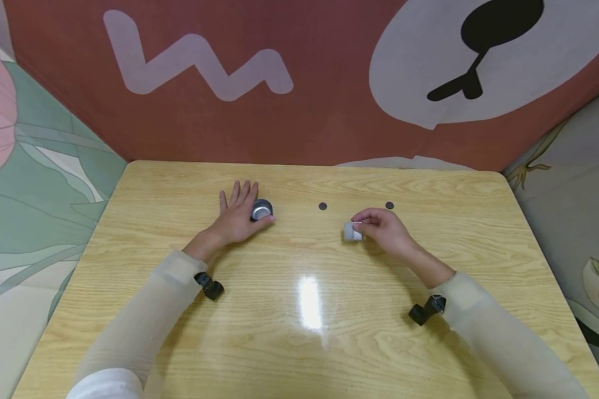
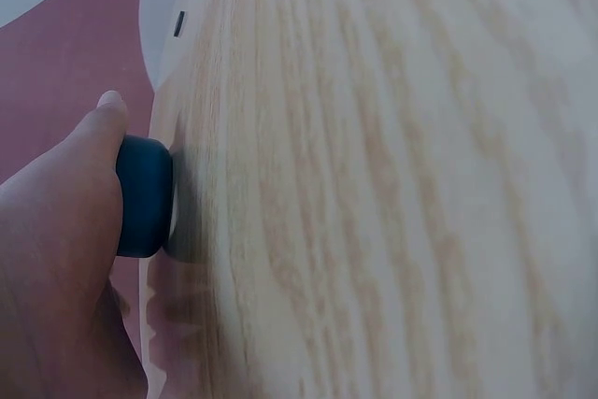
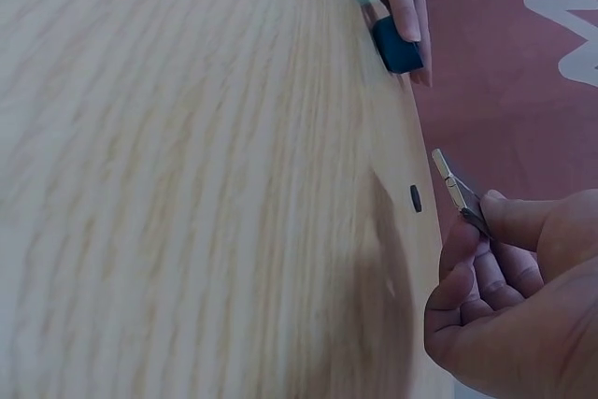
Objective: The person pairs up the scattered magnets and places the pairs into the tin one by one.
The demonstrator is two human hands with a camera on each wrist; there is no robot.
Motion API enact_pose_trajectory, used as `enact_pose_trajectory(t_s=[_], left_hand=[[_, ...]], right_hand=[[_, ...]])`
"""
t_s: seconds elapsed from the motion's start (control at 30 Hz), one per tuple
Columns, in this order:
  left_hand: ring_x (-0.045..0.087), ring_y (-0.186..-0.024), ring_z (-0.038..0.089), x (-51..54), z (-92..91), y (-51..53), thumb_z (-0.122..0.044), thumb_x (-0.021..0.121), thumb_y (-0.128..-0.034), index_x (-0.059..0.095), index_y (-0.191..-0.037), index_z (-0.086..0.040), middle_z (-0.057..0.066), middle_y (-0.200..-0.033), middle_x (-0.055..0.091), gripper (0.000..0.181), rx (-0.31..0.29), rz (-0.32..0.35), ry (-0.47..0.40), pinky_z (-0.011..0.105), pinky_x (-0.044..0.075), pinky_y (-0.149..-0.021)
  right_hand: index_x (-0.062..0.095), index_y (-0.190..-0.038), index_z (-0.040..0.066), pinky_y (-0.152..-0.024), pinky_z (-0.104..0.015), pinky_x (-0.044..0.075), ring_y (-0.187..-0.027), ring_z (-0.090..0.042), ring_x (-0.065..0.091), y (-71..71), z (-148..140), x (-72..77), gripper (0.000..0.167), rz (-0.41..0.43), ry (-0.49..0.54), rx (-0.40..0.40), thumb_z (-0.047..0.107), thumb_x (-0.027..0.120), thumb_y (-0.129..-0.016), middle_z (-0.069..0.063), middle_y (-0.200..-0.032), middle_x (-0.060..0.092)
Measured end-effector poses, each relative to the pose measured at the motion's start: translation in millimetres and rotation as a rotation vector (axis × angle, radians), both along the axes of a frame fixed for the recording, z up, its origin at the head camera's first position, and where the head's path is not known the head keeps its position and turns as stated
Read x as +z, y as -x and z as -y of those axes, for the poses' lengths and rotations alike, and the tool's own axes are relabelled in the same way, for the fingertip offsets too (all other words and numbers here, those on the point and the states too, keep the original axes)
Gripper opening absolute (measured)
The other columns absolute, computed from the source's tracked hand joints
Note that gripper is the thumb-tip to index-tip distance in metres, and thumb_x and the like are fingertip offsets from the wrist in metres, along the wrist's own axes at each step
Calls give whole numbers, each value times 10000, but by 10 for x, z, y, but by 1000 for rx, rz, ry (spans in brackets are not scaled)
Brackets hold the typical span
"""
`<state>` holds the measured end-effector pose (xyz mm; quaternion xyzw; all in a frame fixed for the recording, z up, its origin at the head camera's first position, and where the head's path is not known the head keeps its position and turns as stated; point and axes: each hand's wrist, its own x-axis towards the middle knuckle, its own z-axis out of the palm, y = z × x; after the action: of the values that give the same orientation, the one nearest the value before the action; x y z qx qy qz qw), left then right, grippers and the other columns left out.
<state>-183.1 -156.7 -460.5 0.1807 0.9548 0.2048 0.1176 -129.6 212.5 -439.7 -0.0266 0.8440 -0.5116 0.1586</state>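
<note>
- Left hand (image 1: 237, 219): fingers straight, spread, touching dark round object (image 1: 262, 209).
- Right hand (image 1: 386, 230): pinches grey piece (image 1: 349, 231), right of round object.
- Two dark discs (image 1: 323, 206): right of round object.

There're 1 L hand (image 1: 238, 220), 1 R hand (image 1: 385, 231), 1 dk rnd container (image 1: 262, 209), 1 sm. grey item (image 1: 349, 231), 2 sm. blk discs (image 1: 323, 206) (image 1: 389, 205), 2 blk wrist cams (image 1: 212, 290) (image 1: 417, 315), 2 sleeves (image 1: 140, 316) (image 1: 504, 332) & 1 wood tbl (image 1: 259, 338).

the left hand (image 1: 238, 220) spreads its fingers, the right hand (image 1: 385, 231) pinches.
</note>
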Motion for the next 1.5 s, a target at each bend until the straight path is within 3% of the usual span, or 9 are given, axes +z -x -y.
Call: enact_pose_trajectory(t_s=[0.67, 1.23, 1.5], left_hand=[[-144, -1543, 374, 6, -6, -6, -684, 500, -969, 13, -1644, -86, 196, -1693, -20, 1025, -1, -3, 1, 644, -167, -1153], [-127, -1545, 387, -4, 2, -9, -681, 502, -971, 33, -1643, -75, 206, -1691, -4, 1019, 3, -5, -9, 651, -154, -1155], [-126, -1541, 404, -14, 9, 3, -680, 504, -970, 36, -1642, -64, 224, -1687, -3, 1025, -5, -9, -13, 670, -145, -1149]], right_hand=[[662, -1209, -40, -859, -378, 523, -945, -184, 623, 178, 128, 123, 277, 20, 91, -8, 166, 637, -1026, -156, -1095, 692], [679, -1205, -41, -810, -396, 498, -882, -217, 591, 369, 358, 205, 268, 54, 165, -20, 137, 660, -1006, 2, -928, 692], [663, -1223, -53, -860, -428, 510, -873, -166, 587, 431, 443, 211, 282, 77, 173, -15, 139, 643, -1018, -63, -1014, 684]])
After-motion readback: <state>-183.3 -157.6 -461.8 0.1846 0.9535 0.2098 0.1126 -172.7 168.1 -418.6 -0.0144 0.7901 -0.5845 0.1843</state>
